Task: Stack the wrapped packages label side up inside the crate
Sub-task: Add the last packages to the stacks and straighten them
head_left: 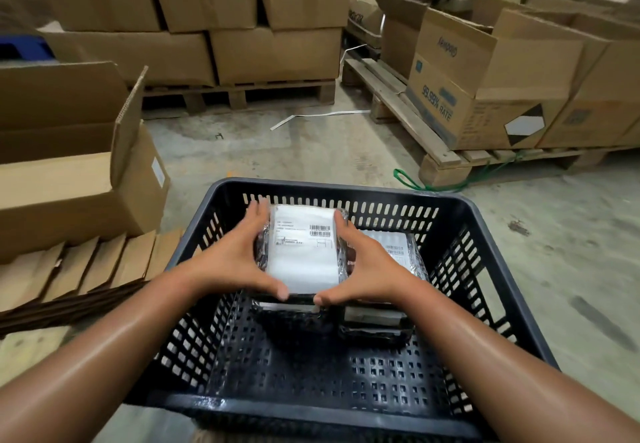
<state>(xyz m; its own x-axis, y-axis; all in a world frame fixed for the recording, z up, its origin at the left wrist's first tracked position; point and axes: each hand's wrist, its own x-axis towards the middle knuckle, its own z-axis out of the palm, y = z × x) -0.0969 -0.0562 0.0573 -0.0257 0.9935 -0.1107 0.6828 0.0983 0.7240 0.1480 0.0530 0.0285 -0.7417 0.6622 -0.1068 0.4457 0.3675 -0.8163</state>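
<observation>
Nearest you, the black crate [346, 408] sits on the concrete floor, its slotted front floor bare. Further in, your left hand [232, 259] and right hand [370, 269] bracket the top package [304, 248] from either side: fingers spread along its long edges, thumbs meeting at the near edge, palms pressed inward, a two-sided clamp rather than a pinch. The package rides label up, barcode showing, on top of at least one more wrapped package; whether it has fully settled cannot be told. Just to its right a second stack [391, 269] stands lower, label also up. Judging by the glossy film, expect a slick, slightly yielding skin over a firm rectangular block: light enough for one hand, probably, but prone to sliding on the wrap beneath. Hold by the long edges, not the film. Beyond the crate, an open carton [69, 172] lies at left, and loaded pallets [398, 110] of cardboard boxes fill the far floor.
</observation>
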